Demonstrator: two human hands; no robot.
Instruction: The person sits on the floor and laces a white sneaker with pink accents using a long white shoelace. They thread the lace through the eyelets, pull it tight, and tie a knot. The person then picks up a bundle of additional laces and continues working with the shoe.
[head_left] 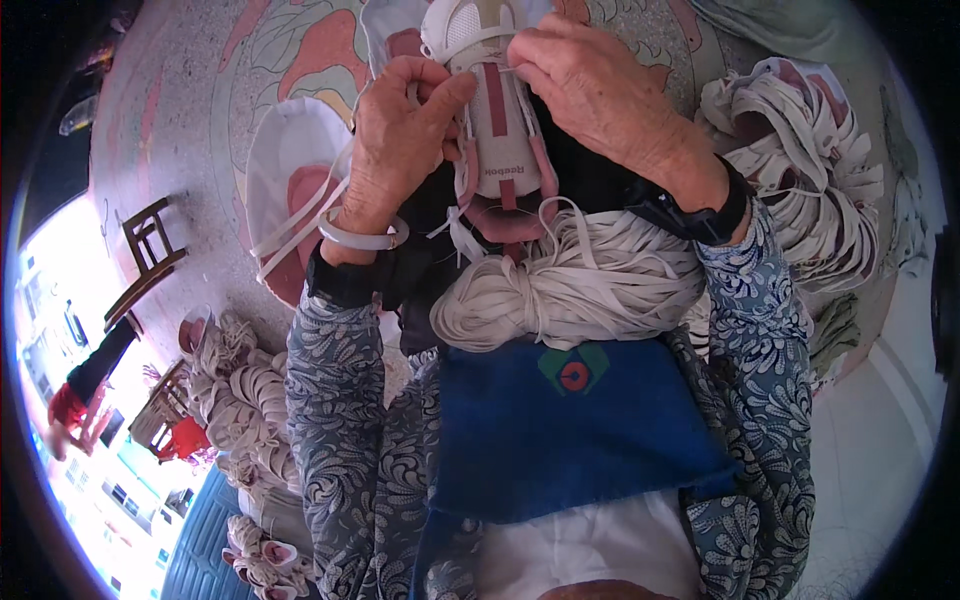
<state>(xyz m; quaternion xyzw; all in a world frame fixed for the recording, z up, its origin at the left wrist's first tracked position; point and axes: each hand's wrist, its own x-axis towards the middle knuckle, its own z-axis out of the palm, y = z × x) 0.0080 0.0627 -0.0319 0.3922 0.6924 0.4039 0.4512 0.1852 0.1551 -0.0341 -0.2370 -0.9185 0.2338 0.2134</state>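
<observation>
The person is holding a white and pink shoe (497, 120) up over the lap, with its toe pointing far away and its open top near the body. That way the lace holes are facing up, easy to see.

The left hand (400, 150) is pinching closed on a thin white lace (300, 215) at the left side of the shoe's tongue. The lace is trailing down past the wrist, so it is staying out of the way.

The right hand (590, 90) is curling over the right side of the shoe and gripping it to keep it steady. Its fingertips may be pinching a lace end too, but the thumb is hiding that spot.

A big bundle of white laces (570, 285) is lying on the lap just below the shoe, on a blue cloth (560, 430), close enough to grab. More laces (800, 180) are heaped to the right, and another white shoe (285, 170) is lying on the floor to the left.
</observation>
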